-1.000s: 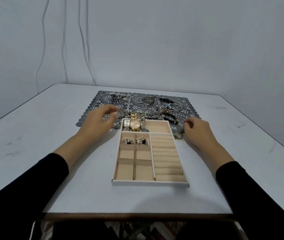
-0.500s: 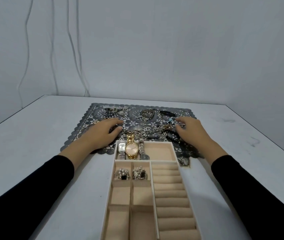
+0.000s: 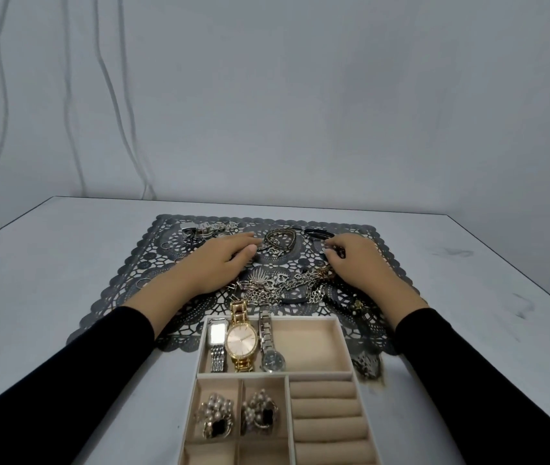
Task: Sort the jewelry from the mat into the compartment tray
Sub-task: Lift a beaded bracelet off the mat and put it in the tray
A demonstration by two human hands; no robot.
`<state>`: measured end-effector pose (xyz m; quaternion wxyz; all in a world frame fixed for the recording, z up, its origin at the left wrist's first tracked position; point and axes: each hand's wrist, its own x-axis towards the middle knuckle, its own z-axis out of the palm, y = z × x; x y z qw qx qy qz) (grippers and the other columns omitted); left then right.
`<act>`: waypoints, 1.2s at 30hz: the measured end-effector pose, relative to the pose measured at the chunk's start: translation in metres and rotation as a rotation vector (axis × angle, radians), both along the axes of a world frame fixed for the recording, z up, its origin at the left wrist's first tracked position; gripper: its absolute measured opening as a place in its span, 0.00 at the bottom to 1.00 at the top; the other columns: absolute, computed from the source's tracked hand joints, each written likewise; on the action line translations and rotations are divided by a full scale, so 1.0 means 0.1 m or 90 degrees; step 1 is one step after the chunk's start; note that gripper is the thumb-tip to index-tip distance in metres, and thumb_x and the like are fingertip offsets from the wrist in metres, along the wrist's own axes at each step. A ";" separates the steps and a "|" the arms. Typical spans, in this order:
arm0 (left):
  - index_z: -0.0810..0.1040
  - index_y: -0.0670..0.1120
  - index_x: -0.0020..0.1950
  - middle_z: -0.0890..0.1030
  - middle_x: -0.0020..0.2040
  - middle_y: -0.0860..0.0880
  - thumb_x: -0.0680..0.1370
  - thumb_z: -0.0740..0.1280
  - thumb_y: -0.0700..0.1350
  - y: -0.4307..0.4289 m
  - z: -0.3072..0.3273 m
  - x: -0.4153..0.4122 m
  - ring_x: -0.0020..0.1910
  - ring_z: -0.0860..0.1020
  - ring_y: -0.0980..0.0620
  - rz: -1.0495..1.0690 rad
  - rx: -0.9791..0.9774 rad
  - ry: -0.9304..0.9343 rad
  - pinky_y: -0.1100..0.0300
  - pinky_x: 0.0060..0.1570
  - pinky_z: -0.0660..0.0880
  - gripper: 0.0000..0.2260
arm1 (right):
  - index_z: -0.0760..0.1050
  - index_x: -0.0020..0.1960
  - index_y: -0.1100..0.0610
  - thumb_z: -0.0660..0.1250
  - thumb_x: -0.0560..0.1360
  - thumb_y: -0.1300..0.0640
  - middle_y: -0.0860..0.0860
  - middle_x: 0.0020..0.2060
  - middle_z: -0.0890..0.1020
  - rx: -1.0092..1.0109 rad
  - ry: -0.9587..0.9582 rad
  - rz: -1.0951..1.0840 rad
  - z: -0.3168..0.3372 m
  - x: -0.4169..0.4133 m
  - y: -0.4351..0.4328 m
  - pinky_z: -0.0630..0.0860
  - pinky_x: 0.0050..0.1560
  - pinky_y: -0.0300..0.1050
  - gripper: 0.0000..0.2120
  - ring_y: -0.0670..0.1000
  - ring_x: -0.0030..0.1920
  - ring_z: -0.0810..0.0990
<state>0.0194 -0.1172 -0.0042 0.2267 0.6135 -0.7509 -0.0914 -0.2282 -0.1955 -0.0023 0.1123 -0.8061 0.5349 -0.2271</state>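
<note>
Upper left of the frame, pale cables [image 3: 1,95] hang down the grey wall. Below them is the white table [image 3: 48,263], and across its middle lies the dark lace mat [image 3: 152,263].

On the mat's left edge sit a couple of small rings [image 3: 142,282]. At its far left corner there's a cluster of silver pieces [image 3: 206,229].

The left hand [image 3: 213,263] comes in from a black sleeve [image 3: 65,364], palm down on the mat. Its fingers are stretched forward and close together, holding nothing. Its fingertips are just beside a coiled bracelet [image 3: 278,241] at the mat's far centre.

Centre of the mat, between the two hands, there's a tangled heap of chains [image 3: 280,288].

Lower centre is the tray [image 3: 300,319], its far end lying over the mat's near edge. The wide top compartment holds three watches side by side at its left end: a silver one [image 3: 217,335], a gold one [image 3: 241,340] whose strap hangs over the far rim, and a dark-faced one [image 3: 272,359]. Below that, two small compartments each hold a pearly cluster [image 3: 215,419]. To their right run the padded ring rolls [image 3: 327,417].

The right hand [image 3: 364,266] is on the mat right of centre. Its fingers are bent down over something small and dark at the tips. Whether they've actually got hold of it, I can't tell from here. A black cord piece [image 3: 317,233] lies just beyond those fingertips.

Right of the tray's far corner, a dark lumpy piece [image 3: 367,365] sits at the mat's near edge.
</note>
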 end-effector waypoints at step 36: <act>0.84 0.51 0.54 0.82 0.45 0.56 0.75 0.72 0.51 -0.20 0.10 -0.29 0.50 0.79 0.55 0.012 -0.050 0.012 0.57 0.55 0.74 0.09 | 0.84 0.43 0.49 0.77 0.68 0.57 0.45 0.35 0.85 0.205 0.040 0.243 0.41 -0.15 0.15 0.80 0.52 0.49 0.05 0.48 0.42 0.84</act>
